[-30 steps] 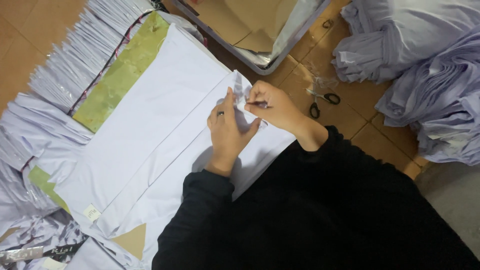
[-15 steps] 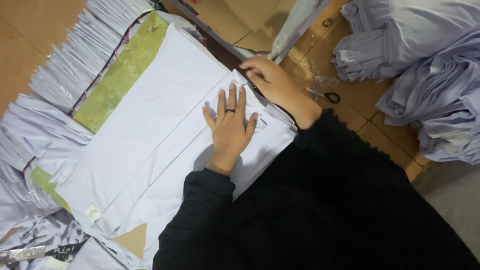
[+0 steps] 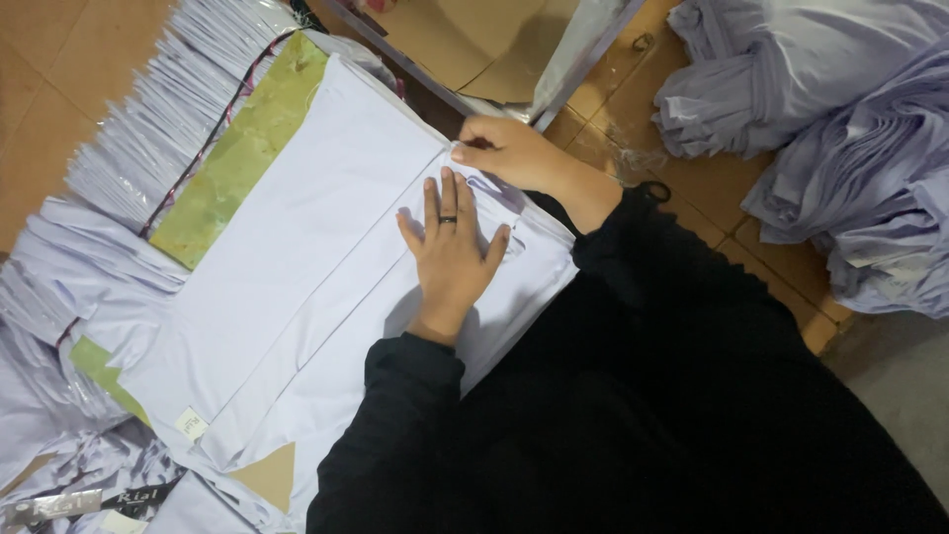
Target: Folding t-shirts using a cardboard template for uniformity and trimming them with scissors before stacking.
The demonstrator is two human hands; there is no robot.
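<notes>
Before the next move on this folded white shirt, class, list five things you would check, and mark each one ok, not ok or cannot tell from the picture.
1. Left hand lies flat on the folded white shirt, fingers spread: ok.
2. Right hand pinches the shirt's top corner by the edge: ok.
3. Front fold lines run straight down the shirt without bunching: ok.
4. Scissors in easy reach: cannot tell, only a dark handle shows past the black sleeve.
5. Whether the right hand holds a pin or clip: cannot tell, the fingers hide it.
</notes>
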